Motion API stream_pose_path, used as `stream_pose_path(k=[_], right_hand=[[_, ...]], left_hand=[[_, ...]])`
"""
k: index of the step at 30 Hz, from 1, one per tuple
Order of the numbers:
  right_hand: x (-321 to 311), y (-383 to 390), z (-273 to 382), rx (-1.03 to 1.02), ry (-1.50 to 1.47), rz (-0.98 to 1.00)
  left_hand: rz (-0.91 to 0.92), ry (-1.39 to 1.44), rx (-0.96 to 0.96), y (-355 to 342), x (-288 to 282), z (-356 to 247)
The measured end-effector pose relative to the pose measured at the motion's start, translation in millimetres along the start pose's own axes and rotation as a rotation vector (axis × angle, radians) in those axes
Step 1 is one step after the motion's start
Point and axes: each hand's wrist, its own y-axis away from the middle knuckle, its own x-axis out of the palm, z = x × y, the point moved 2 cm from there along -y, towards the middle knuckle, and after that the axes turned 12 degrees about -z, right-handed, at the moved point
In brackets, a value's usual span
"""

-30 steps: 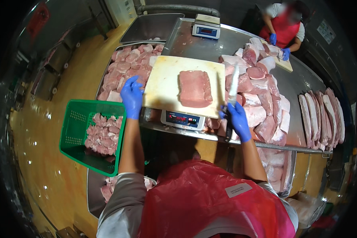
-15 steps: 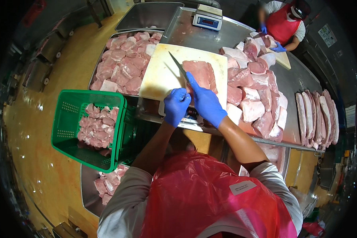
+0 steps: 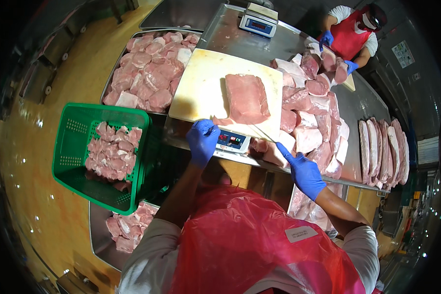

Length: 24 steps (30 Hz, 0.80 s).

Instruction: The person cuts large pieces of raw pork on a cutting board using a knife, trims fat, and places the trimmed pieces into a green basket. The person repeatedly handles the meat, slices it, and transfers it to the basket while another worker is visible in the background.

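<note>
A slab of pink raw meat (image 3: 247, 98) lies on the cream cutting board (image 3: 198, 78). A thin strip of it (image 3: 223, 121) trails toward the board's front left, where my left hand (image 3: 203, 139) in a blue glove is closed, apparently pinching its end. My right hand (image 3: 304, 171), also gloved, grips a knife (image 3: 265, 134) with its index finger extended along it; the blade crosses the board's front right edge beside the slab. Under the board sits a digital scale (image 3: 232, 139).
A tray of cut meat (image 3: 147, 68), a green crate of pieces (image 3: 63, 157) and a lower tub (image 3: 103, 245) are leftward. Piled chunks (image 3: 308, 117) and long slabs (image 3: 382, 152) lie rightward. A second scale (image 3: 257, 24) stands behind; a co-worker (image 3: 350, 32) handles meat opposite.
My hands have parted: the right drew the knife from across the slab down to the right, the left shifted slightly left. A strip now trails off the slab's front.
</note>
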Motion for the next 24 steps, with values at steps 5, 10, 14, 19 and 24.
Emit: stream_pose_path(k=[5, 10, 14, 19, 24], right_hand=[[-6, -43, 41, 0.002, -0.219, -0.172], [-16, -102, 95, -0.077, -0.305, -0.254], [0, -111, 83, -0.133, -0.313, -0.252], [13, -56, 19, -0.062, -0.017, 0.035], [0, -7, -30, -0.07, 0.065, 0.051]], left_hand=[[-0.043, 0.314, -0.058, 10, 20, -19], [0.033, 0.02, 0.236, 3, 34, -14], [-0.03, 0.057, 0.303, 2, 33, -12], [-0.019, 0.067, 0.301, 0, 29, -16], [0.023, 0.025, 0.302, -12, -8, -1]])
